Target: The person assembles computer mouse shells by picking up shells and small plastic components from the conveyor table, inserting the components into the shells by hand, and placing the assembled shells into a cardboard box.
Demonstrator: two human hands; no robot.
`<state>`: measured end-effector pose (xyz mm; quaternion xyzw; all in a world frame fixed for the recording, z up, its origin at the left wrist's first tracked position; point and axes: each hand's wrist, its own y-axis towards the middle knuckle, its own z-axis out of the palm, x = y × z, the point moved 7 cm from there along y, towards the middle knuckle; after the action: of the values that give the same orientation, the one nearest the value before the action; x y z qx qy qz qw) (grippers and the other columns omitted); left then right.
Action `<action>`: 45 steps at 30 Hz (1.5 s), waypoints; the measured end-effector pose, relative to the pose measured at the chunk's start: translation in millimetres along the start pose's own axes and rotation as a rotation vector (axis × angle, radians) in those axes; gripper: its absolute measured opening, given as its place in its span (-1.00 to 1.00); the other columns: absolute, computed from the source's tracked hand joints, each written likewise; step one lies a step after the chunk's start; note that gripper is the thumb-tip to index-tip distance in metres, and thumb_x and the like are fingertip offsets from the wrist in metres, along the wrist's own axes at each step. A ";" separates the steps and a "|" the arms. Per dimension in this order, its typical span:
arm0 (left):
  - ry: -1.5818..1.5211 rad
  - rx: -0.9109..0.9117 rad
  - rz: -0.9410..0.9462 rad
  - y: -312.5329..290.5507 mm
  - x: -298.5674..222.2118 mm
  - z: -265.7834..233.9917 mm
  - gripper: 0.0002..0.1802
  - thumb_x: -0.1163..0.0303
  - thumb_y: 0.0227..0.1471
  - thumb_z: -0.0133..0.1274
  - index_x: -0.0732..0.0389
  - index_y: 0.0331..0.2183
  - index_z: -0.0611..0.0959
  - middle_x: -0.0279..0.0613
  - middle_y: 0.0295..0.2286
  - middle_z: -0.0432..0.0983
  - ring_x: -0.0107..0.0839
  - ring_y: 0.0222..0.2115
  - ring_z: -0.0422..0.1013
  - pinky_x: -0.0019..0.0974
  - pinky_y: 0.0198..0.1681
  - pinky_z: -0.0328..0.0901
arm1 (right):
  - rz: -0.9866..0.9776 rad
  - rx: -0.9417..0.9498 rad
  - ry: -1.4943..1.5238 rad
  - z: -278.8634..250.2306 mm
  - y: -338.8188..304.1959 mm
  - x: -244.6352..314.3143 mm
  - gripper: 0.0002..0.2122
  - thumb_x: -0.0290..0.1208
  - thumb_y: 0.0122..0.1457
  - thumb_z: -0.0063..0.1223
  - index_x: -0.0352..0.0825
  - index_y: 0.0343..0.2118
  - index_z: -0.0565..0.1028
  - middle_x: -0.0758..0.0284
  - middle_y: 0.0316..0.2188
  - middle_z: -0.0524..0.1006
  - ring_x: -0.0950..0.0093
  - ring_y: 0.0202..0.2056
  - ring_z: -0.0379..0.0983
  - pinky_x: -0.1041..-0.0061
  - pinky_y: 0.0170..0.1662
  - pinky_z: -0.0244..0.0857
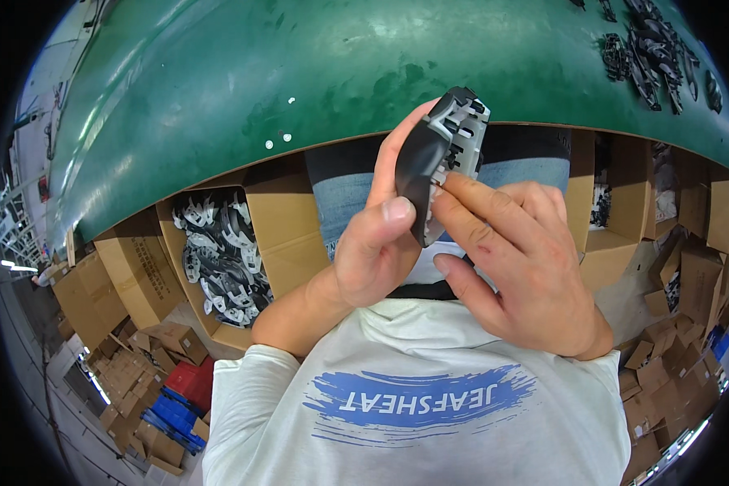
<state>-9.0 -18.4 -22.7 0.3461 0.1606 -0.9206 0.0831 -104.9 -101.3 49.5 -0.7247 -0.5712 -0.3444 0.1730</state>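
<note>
A curved plastic housing (419,166), glossy black outside with a grey inside, is tilted up on edge over my lap, close to the table's near edge. My left hand (373,243) grips it from the left, thumb on the near end of the black shell and fingers behind it. Small black and pale fittings show along its inner side. My right hand (518,251) reaches in from the right, with index and middle fingertips touching that inner side low down. Its thumb stands apart from those fingers, the others are curled, and nothing shows in its grasp.
The green table (219,89) curves across the front, with a pile of black plastic parts (652,57) at far right and small white bits (270,144). An open carton (287,235) beside my left arm holds grey and black parts. More cartons (616,235) stand to the right.
</note>
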 end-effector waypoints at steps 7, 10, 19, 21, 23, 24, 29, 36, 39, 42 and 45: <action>0.028 0.031 -0.013 -3.5 5.4 7.2 0.09 0.03 0.12 -0.03 0.07 0.52 -0.14 -0.09 0.42 0.00 -0.24 0.41 0.03 -0.12 0.47 -0.14 | -0.034 0.122 -0.026 -2.1 -3.3 -5.8 -0.59 -0.42 -0.03 0.43 -0.35 -0.05 0.66 0.21 0.09 0.61 0.27 -0.13 0.48 0.18 0.06 0.18; 0.011 -0.093 0.019 -1.9 0.5 7.2 0.10 -0.03 0.11 -0.02 0.07 0.51 -0.12 -0.06 0.42 0.02 -0.20 0.39 0.07 -0.11 0.45 -0.06 | -0.086 0.084 0.027 1.6 0.2 -14.9 -0.54 -0.42 -0.01 0.42 -0.33 0.02 0.65 0.21 0.11 0.58 0.26 -0.10 0.48 0.16 0.11 0.15; 0.079 -0.085 0.119 -3.1 -9.4 -1.5 0.15 -0.22 0.14 -0.04 0.05 0.50 -0.19 -0.04 0.29 0.16 -0.16 0.29 0.21 -0.01 0.35 0.17 | -0.043 -0.040 0.002 -3.1 4.2 5.0 -0.46 -0.43 0.00 0.40 -0.28 0.14 0.62 0.22 0.17 0.56 0.26 -0.02 0.46 0.15 0.12 0.15; 0.295 -0.076 0.191 -8.0 -16.0 -4.2 0.10 -0.31 0.20 -0.08 0.17 0.49 0.02 0.00 0.29 0.27 -0.20 0.29 0.30 -0.07 0.35 0.24 | -0.038 -0.043 0.019 -2.2 4.1 5.2 -0.48 -0.43 0.00 0.40 -0.28 0.12 0.64 0.25 0.14 0.58 0.26 -0.04 0.46 0.16 0.11 0.15; 0.280 -0.100 0.167 -11.8 -14.2 -3.3 0.12 -0.35 0.18 -0.08 0.14 0.49 0.01 -0.04 0.30 0.28 -0.20 0.28 0.31 -0.06 0.35 0.25 | -0.083 -0.035 0.029 -0.3 8.3 3.3 -0.54 -0.42 -0.01 0.40 -0.27 0.04 0.68 0.31 0.09 0.63 0.30 -0.07 0.47 0.17 0.09 0.15; 0.252 -0.118 0.170 -13.8 -12.2 -6.4 0.11 -0.34 0.19 -0.09 0.12 0.49 0.00 -0.07 0.30 0.28 -0.21 0.29 0.30 -0.06 0.36 0.23 | -0.081 -0.036 0.031 0.0 9.9 0.8 -0.54 -0.42 -0.01 0.40 -0.27 0.04 0.68 0.31 0.09 0.63 0.30 -0.07 0.47 0.17 0.09 0.15; 0.097 -0.138 0.098 -18.8 -6.9 -7.8 0.20 -0.22 0.15 0.03 -0.05 0.51 -0.27 -0.09 0.34 0.07 -0.16 0.33 0.17 0.04 0.40 0.11 | -0.116 0.102 0.184 -0.7 20.1 -13.0 -0.60 -0.38 -0.03 0.45 -0.22 -0.04 0.75 0.36 -0.01 0.70 0.37 -0.12 0.52 0.11 0.21 0.14; 0.101 -0.064 0.154 -18.9 -5.1 -16.2 0.07 -0.18 0.29 -0.04 -0.01 0.51 -0.23 -0.08 0.36 0.05 -0.13 0.35 0.15 0.06 0.42 0.09 | -0.129 0.104 0.195 7.2 27.5 -15.9 -0.60 -0.31 -0.04 0.48 -0.17 -0.07 0.76 0.39 -0.02 0.71 0.37 -0.12 0.54 -0.09 0.38 0.06; 0.049 -0.078 0.206 -11.5 -8.5 -14.3 -0.08 -0.11 0.37 -0.15 0.05 0.50 -0.12 -0.07 0.33 0.17 -0.16 0.35 0.18 0.03 0.41 0.13 | -0.114 0.073 -0.007 5.9 28.2 -4.9 -0.58 -0.31 -0.03 0.47 -0.17 -0.03 0.75 0.39 -0.01 0.71 0.37 -0.12 0.54 -0.11 0.39 0.07; -0.143 -0.029 0.231 -9.8 -8.9 -16.8 -0.13 -0.14 0.39 -0.24 0.11 0.49 0.00 -0.08 0.39 0.16 -0.13 0.38 0.18 0.02 0.44 0.10 | -0.131 -0.039 -0.106 6.3 27.7 10.6 -0.56 -0.32 -0.03 0.46 -0.22 -0.01 0.72 0.37 -0.01 0.70 0.39 -0.13 0.53 -0.12 0.39 0.07; -0.125 0.008 0.184 -13.2 -14.9 -10.5 -0.05 -0.22 0.36 -0.22 0.10 0.51 -0.05 -0.13 0.46 0.03 -0.08 0.41 0.12 0.02 0.49 0.00 | -0.199 -0.131 -0.087 -9.7 30.1 14.4 -0.59 -0.34 -0.01 0.46 -0.26 -0.03 0.72 0.35 -0.12 0.71 0.41 -0.24 0.53 -0.02 0.29 0.21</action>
<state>5.1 -1.8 -17.2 0.3015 0.1190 -0.9295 0.1758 -77.8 -106.0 70.6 -0.6883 -0.6236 -0.3647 0.0652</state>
